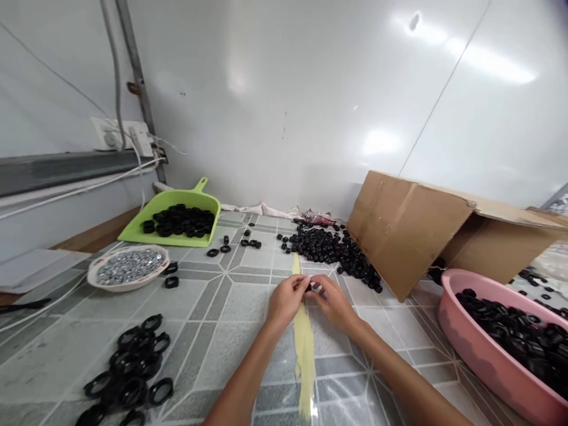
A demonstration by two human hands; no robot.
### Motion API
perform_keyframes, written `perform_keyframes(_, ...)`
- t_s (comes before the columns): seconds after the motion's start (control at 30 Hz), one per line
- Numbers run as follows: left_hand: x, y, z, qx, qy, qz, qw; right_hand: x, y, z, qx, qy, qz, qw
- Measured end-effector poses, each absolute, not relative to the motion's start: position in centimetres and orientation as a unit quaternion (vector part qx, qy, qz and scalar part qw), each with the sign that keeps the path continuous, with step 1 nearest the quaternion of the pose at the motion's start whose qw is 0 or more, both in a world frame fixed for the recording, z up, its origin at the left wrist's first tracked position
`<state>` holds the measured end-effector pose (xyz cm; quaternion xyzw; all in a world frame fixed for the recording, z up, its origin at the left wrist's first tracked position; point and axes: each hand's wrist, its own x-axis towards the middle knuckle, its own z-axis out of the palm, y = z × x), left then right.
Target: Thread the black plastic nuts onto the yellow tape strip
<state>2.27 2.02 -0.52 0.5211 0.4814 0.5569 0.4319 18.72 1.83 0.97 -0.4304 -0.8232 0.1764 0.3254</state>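
My left hand (286, 297) and my right hand (332, 300) meet over the middle of the table, fingertips pinched together. Between them is a small black part (309, 287), mostly covered by the fingers, so its exact shape is hidden. Below the hands a strip of yellow tape (304, 349) runs along the patterned tabletop (235, 302). Just beyond them lies a heap of small black parts (319, 244). A pile of larger black rings (133, 364) sits at the near left.
At the back left, a green dustpan (128, 232) holds black rings; before it stands a bowl (128, 287) of small shiny metal pieces. On the right are a tilted cardboard box (394, 225) and a pink basin (470, 343) full of black parts. A white wall (284, 89) closes the back.
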Motion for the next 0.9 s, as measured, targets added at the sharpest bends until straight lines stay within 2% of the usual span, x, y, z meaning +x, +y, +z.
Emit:
perform_keyframes(0.07,2.2,2.0,-0.5,0.535,0.488,0.547,0.421,20.3,2.8,1.3,-0.458,-0.828,0.138,0.291)
perform_keyframes(0.2,2.2,2.1,-0.4,0.549,0.488,0.544,0.407,23.7,5.3,2.0,-0.603,-0.769,-0.032,0.212)
perform_keyframes(0.37,3.4,1.6,0.3,0.566,0.457,0.522,0.445,25.3,7.1,1.3,-0.627,-0.753,-0.008,0.198)
perform_keyframes(0.73,4.0,-0.4,1.6,0.498,0.413,0.458,0.609,25.9,4.5,-0.1,-0.572,-0.715,0.109,0.388)
perform_keyframes(0.9,4.0,-0.7,1.8,0.472,0.438,0.412,0.644,22.7,0.4,-0.4,-0.454,-0.607,0.389,0.523)
